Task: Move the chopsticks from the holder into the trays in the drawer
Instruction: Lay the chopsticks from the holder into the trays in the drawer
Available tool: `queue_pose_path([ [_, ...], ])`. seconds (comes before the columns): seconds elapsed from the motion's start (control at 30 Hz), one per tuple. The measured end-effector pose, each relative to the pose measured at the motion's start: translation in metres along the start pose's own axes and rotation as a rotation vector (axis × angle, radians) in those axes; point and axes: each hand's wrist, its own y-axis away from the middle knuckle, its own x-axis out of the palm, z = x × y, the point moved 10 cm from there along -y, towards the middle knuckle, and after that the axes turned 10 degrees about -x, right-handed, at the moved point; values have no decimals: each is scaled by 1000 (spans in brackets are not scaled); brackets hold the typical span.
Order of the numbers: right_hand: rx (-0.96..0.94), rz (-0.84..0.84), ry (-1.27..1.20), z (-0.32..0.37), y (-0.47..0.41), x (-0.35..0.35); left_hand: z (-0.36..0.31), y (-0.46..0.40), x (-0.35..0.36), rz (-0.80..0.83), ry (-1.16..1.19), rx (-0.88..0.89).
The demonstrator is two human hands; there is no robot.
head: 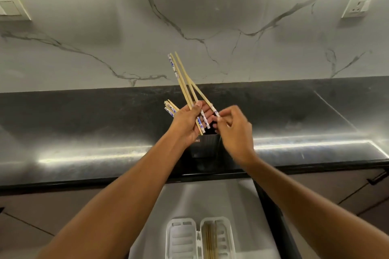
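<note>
My left hand [187,121] grips a bundle of wooden chopsticks [182,82] with blue-and-white patterned ends, fanned upward over the counter. My right hand [233,130] pinches the patterned end of one chopstick [203,95] that leans against the bundle. Directly below the hands stands the dark holder [205,145], mostly hidden by them. More patterned ends [169,108] poke out left of my left hand. In the open drawer, two white trays lie side by side: the left tray [182,237] holds nothing visible, the right tray [219,235] holds a few chopsticks.
A black polished counter [84,143] runs across the view below a marble-look wall. The drawer [210,200] has a pale liner and a dark right side rail. A wall socket [356,6] sits at upper right, a switch plate [10,7] at upper left.
</note>
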Motion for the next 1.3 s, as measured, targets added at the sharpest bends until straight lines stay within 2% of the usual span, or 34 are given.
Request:
queue_pose_path([
  [0.23,26,42,-40,-14,17,17,21,-4,-8,-31,-120,-54],
  [0.4,29,189,120,-20,15,28,23,-5,-10,-76,-273,-10],
  [0.5,-11,152,226,-11,-5,13,20,-4,-12,-60,-347,38],
  [0.57,-143,79,338,14,-30,-6,18,-1,-15,-64,-405,60],
  [0.67,-606,25,605,87,-62,-17,19,2,-18,-77,-476,75],
  [0.7,-758,62,747,107,-68,-10,18,3,-18,-83,-502,81],
  [0.77,-920,312,1060,119,-79,18,18,5,-17,-82,-550,95],
  [0.83,-924,608,1276,109,-85,39,16,8,-16,-68,-580,112],
  [0.9,-934,737,1398,102,-87,47,14,10,-17,-55,-607,128],
  [1.0,-1026,712,1406,110,-87,52,7,11,-21,-55,-651,147],
  [1.1,-1089,609,1374,125,-93,43,4,12,-29,-64,-692,138],
  [1.2,-1038,457,1325,134,-110,15,7,10,-44,-105,-659,93],
  [1.3,-868,321,1225,124,-125,-17,8,5,-56,-137,-486,47],
])
